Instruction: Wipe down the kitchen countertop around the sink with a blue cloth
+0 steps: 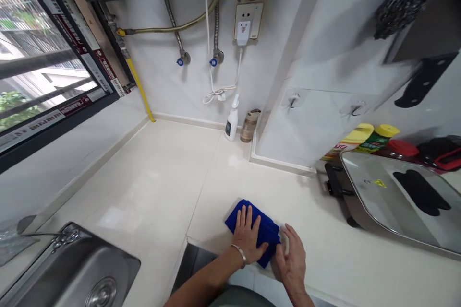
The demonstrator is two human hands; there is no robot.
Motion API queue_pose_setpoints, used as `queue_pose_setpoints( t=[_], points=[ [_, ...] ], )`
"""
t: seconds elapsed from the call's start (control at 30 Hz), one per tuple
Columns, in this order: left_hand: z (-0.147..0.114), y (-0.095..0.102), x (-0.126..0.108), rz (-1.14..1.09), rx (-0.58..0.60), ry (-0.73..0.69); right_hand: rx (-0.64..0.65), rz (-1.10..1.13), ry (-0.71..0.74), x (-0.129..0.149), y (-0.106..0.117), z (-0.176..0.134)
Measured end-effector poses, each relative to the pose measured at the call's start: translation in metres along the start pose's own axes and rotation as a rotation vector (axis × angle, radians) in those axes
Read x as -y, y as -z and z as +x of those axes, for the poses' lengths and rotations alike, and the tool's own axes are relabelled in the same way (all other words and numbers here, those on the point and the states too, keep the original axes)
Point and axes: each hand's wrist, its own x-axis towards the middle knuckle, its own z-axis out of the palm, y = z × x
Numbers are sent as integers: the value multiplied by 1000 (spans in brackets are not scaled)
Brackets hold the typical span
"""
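A folded blue cloth (pixel 264 223) lies flat near the front edge of the pale countertop (pixel 162 172). My left hand (pixel 248 237), with a silver bracelet at the wrist, presses flat on top of it, fingers spread. At the cloth's right edge is my right hand (pixel 293 259); its thumb side touches the fabric, and a gap shows between thumb and curved forefinger. Some of the right fingers are hidden beneath the hand.
A steel sink (pixel 118 256) sits at lower left. By the back wall stand a white spray bottle (pixel 232 122) and a brown container (pixel 249 127). An electric pan with a glass lid (pixel 396 192) occupies the right. Above it hangs a cleaver (pixel 421 76).
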Motion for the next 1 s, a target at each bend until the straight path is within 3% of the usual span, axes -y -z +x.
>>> queue_pose_setpoints(
  t=[0.13, 0.3, 0.37, 0.43, 0.47, 0.57, 0.67, 0.8, 0.9, 1.0],
  points=[
    [0, 45, 26, -643, -306, 76, 159, 20, 130, 40, -29, 22],
    [-15, 138, 53, -732, -694, 145, 236, -284, 268, 65, -78, 26],
    [-27, 180, 53, -778, -918, 117, 295, -397, 308, 65, -83, 23],
    [-40, 219, 49, -909, -1112, 3, 372, -444, 376, 63, -78, 21],
    [-45, 236, 47, -1034, -1146, -68, 414, -445, 419, 62, -73, 21],
    [-53, 270, 47, -1300, -1059, -128, 542, -412, 534, 58, -49, 21],
    [-45, 268, 61, -1385, -995, -35, 629, -384, 596, 45, -19, 16],
    [-19, 229, 89, -1125, -948, 361, 675, -392, 594, 8, 24, 5],
    [-5, 203, 109, -1019, -901, 444, 690, -404, 551, -20, 48, 3],
    [2, 190, 123, -913, -795, 509, 693, -436, 510, -33, 57, 12]
  ],
)
